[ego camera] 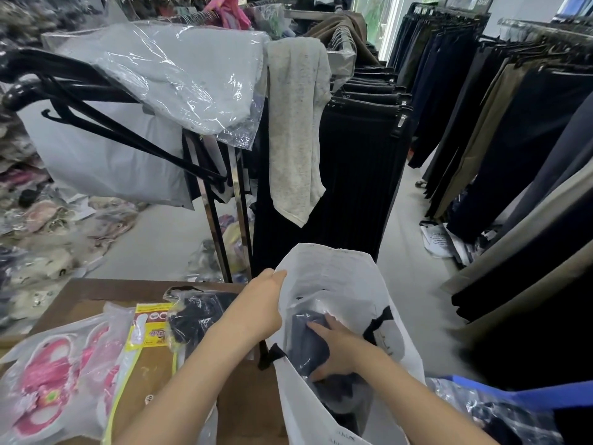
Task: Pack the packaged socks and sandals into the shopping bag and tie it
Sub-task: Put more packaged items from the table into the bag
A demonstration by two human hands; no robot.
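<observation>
Left hand [268, 295]: forearm bare, reaching forward and up from the lower left — fingers and thumb pinched closed on a thin white edge, knuckles turned outward. Right hand [337, 351]: forearm bare, entering from the lower right, angled forward and left — palm down, fingers spread and lying flat, thumb splayed toward the body. The two hands are near each other but not touching; wrists straight.

Head-height view, forward and downward
</observation>
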